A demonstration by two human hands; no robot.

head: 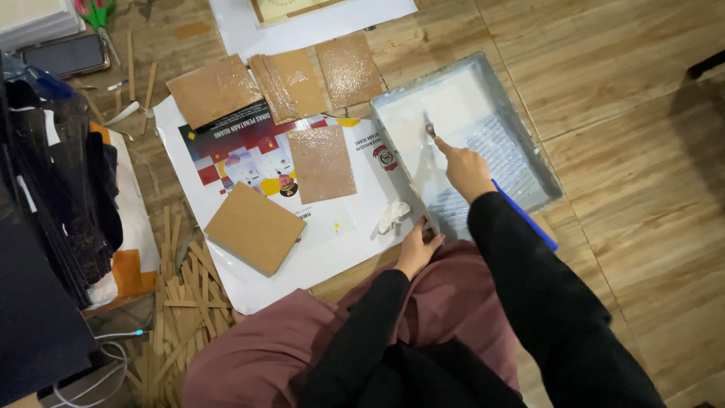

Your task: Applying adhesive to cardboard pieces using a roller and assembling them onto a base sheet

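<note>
My right hand grips a small brush whose tip dips into white liquid in a grey paint tray on the wooden floor. At the tray's near left corner, my left hand rests on its edge with fingers curled against the rim. A crumpled white cloth lies just left of that hand. Brown rectangular boards lie on a large printed poster: one glossy, wet-looking board in the middle and one plain matte board nearer me.
More glossy brown boards and a small stack lie at the poster's far side. Several thin wooden sticks are heaped at lower left. Dark fabric, a phone, scissors and white cables are at left.
</note>
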